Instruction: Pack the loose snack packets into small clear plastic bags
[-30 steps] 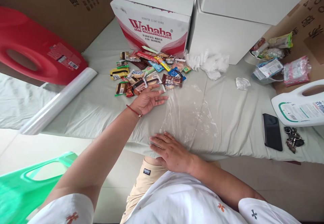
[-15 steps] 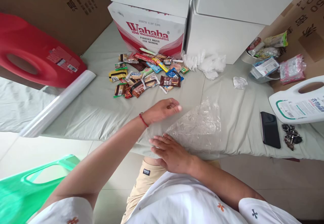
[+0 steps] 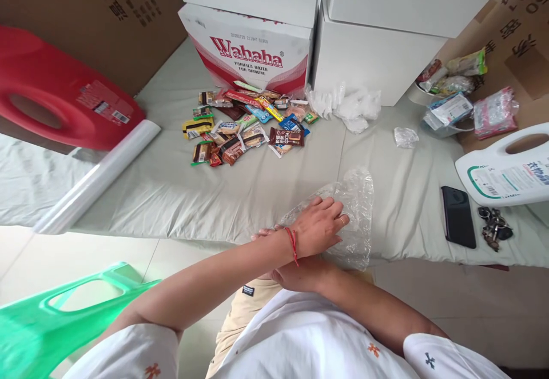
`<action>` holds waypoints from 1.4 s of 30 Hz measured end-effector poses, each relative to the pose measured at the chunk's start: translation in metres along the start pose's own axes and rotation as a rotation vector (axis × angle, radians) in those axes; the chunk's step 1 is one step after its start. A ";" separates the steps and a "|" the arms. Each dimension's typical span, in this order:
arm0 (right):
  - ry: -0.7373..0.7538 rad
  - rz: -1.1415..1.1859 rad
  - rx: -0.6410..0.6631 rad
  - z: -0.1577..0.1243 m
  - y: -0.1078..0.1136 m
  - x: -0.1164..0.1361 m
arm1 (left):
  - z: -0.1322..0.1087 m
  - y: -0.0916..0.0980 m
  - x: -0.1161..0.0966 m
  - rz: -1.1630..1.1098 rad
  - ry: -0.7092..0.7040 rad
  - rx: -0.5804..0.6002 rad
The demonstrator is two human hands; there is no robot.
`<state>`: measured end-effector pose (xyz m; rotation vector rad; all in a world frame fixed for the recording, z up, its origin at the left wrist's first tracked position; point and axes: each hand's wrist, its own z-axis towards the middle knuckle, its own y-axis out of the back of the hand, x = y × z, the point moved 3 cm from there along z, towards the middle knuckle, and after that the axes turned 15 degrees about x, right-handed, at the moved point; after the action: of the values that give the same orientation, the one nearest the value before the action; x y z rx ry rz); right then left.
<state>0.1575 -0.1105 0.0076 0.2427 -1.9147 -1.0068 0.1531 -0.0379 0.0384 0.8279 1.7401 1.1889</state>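
Note:
A clear, crinkled plastic sheet (image 3: 358,210) lies spread at the front edge of the cloth-covered surface. My left hand (image 3: 319,224), with a red string bracelet and a ring, rests palm down on it, fingers slightly bent and holding nothing. The left forearm crosses over my right hand (image 3: 300,276). Only the right hand's fingertips and back show; its fingertips lie stretched out at the sheet's lower left corner. Beyond the hands sits a heap of small wrapped snacks (image 3: 244,130).
Left are a plastic film roll (image 3: 100,176), a red jug (image 3: 68,93) and a green stool (image 3: 81,304). Crumpled clear plastic (image 3: 354,107) lies by the Wahaba-style white carton (image 3: 249,50). Right are a phone (image 3: 458,217), keys (image 3: 495,228) and a white detergent bottle (image 3: 506,173).
My left hand has swung right and down, from above the cloth onto the plastic sheet, crossing over my right hand. The right hand stays about where it was.

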 end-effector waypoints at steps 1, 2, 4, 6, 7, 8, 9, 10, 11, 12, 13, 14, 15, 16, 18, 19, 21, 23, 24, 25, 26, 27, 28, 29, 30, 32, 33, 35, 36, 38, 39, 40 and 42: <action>0.001 -0.021 -0.006 0.000 -0.001 0.000 | 0.004 -0.003 -0.001 0.001 -0.011 -0.005; -0.006 -0.043 -0.010 0.000 -0.001 -0.001 | 0.007 -0.006 0.000 -0.008 -0.014 -0.011; -0.026 -0.083 -0.011 0.001 -0.004 -0.003 | 0.012 -0.010 0.004 -0.072 0.005 -0.033; -0.024 -0.111 0.008 0.003 -0.008 -0.004 | 0.014 -0.012 0.012 -0.229 0.040 -0.090; -0.011 -0.117 0.028 0.004 -0.009 -0.005 | 0.013 -0.011 0.018 -0.345 0.057 -0.134; 0.004 -0.117 0.051 0.005 -0.010 -0.005 | 0.011 -0.010 0.024 -0.476 0.078 -0.187; 0.021 -0.113 0.069 0.007 -0.010 -0.006 | 0.009 -0.009 0.031 -0.614 0.107 -0.241; 0.040 -0.107 0.077 0.007 -0.010 -0.006 | 0.005 -0.008 0.039 -0.746 0.147 -0.294; 0.058 -0.103 0.073 0.008 -0.008 -0.006 | 0.001 -0.007 0.047 -0.860 0.200 -0.343; 0.075 -0.103 0.060 0.008 -0.007 -0.006 | -0.003 -0.005 0.056 -0.946 0.261 -0.390; 0.087 -0.105 0.041 0.008 -0.005 -0.006 | -0.007 -0.004 0.064 -1.004 0.326 -0.437; 0.095 -0.109 0.021 0.008 -0.003 -0.005 | -0.012 -0.003 0.073 -1.037 0.388 -0.483; 0.100 -0.113 0.001 0.008 -0.002 -0.005 | -0.017 -0.002 0.083 -1.045 0.450 -0.526; 0.106 -0.115 -0.015 0.007 -0.002 -0.005 | -0.022 -0.001 0.092 -1.032 0.512 -0.565; 0.115 -0.116 -0.034 0.007 -0.003 -0.006 | -0.032 0.000 0.110 -0.961 0.634 -0.612; 0.117 -0.115 -0.035 0.007 -0.004 -0.006 | -0.037 0.000 0.119 -0.907 0.695 -0.619; 0.115 -0.114 -0.027 0.007 -0.005 -0.006 | -0.048 0.000 0.134 -0.775 0.817 -0.595; 0.105 -0.117 -0.023 0.007 -0.006 -0.006 | -0.057 -0.001 0.147 -0.652 0.934 -0.523; 0.101 -0.120 -0.023 0.007 -0.006 -0.005 | -0.061 -0.001 0.153 -0.612 0.979 -0.482; 0.098 -0.124 -0.020 0.008 -0.006 -0.005 | -0.065 -0.001 0.158 -0.590 1.012 -0.450; 0.095 -0.128 -0.016 0.008 -0.006 -0.004 | -0.069 0.000 0.162 -0.585 1.034 -0.431; 0.092 -0.130 -0.010 0.008 -0.005 -0.004 | -0.071 0.001 0.166 -0.593 1.047 -0.428; 0.089 -0.130 -0.003 0.009 -0.005 -0.003 | -0.074 0.003 0.170 -0.609 1.055 -0.436; 0.086 -0.127 0.005 0.009 -0.005 -0.002 | -0.075 0.005 0.174 -0.627 1.060 -0.450; 0.080 -0.123 0.013 0.009 -0.005 -0.002 | -0.076 0.006 0.177 -0.644 1.061 -0.462; 0.066 -0.115 0.024 0.010 -0.004 0.000 | -0.076 0.009 0.182 -0.680 1.040 -0.470; 0.056 -0.113 0.028 0.010 -0.004 0.001 | -0.075 0.009 0.183 -0.698 1.022 -0.466; 0.037 -0.118 0.030 0.010 -0.004 0.004 | -0.072 0.008 0.185 -0.724 0.996 -0.455; 0.030 -0.120 0.029 0.011 -0.004 0.005 | -0.070 0.007 0.186 -0.736 0.990 -0.452; 0.021 -0.121 0.025 0.011 -0.005 0.009 | -0.067 0.005 0.187 -0.767 0.990 -0.451; 0.020 -0.117 0.021 0.012 -0.005 0.010 | -0.065 0.004 0.187 -0.790 0.992 -0.453; 0.019 -0.112 0.019 0.013 -0.006 0.012 | -0.064 0.004 0.188 -0.815 0.995 -0.457; 0.024 -0.106 0.018 0.015 -0.007 0.015 | -0.064 0.005 0.190 -0.858 1.006 -0.452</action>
<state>0.1355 -0.1154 0.0087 0.3685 -1.9067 -1.0520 0.0159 0.1036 0.0028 -0.8933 2.0628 1.3391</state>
